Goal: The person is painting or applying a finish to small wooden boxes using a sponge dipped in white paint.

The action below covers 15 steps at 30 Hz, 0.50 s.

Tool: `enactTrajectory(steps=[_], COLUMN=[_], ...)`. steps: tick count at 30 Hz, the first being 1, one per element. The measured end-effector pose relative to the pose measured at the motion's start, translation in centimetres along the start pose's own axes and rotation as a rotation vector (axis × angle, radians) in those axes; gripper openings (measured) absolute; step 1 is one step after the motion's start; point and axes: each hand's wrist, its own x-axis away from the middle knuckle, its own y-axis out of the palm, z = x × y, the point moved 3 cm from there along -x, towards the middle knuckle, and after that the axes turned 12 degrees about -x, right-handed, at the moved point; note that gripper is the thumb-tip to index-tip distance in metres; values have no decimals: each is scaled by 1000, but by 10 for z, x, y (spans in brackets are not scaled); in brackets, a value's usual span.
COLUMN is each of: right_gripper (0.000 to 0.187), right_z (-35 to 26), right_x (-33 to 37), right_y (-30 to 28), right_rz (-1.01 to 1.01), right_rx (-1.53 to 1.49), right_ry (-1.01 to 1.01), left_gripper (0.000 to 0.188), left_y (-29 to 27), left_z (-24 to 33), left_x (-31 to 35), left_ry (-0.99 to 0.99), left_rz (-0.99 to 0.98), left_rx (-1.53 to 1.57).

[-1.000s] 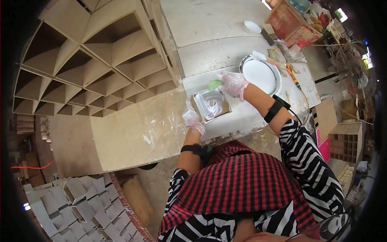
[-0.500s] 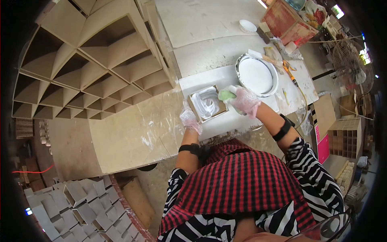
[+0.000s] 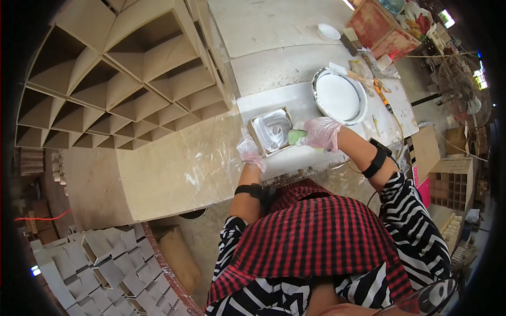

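Observation:
A small open box (image 3: 271, 130) lies on the pale work board, its inside smeared with swirls of wet white paint. My left hand (image 3: 247, 147), in a clear plastic glove, grips the box along its left side. In my gloved right hand (image 3: 321, 132) is a green sponge (image 3: 297, 137), pressed at the right side of the box. The fingertips of the right hand are partly hidden. Just beyond that hand stands a round tub of white paint (image 3: 338, 97), with a flat brush (image 3: 345, 71) resting across its far rim.
At the left stands a tall stack of bare board boxes (image 3: 142, 79). A white bowl (image 3: 329, 31) and a red-stained wooden crate (image 3: 375, 26) sit at the far right. An orange-handled air tool (image 3: 380, 94) with a hose lies right of the tub. Grey-white boxes (image 3: 100, 274) fill the lower left.
My right hand has lowered with the sponge, from the upper right edge of the box to its right side. My left hand keeps its hold on the box.

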Motion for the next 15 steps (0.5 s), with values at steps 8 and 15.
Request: enactTrajectory(steps=[8, 15], right_gripper=[50, 46], right_z=[-40, -33], right_x=[-17, -11], right_y=[44, 11], right_rz=[-192, -255], right_rx=[-319, -76], right_ry=[95, 67], left_gripper=[45, 44], left_y=[1, -4], left_z=[-3, 0], left_x=[3, 5], left_ry=[-49, 26], left_rz=[-160, -50], left_rx=[191, 0])
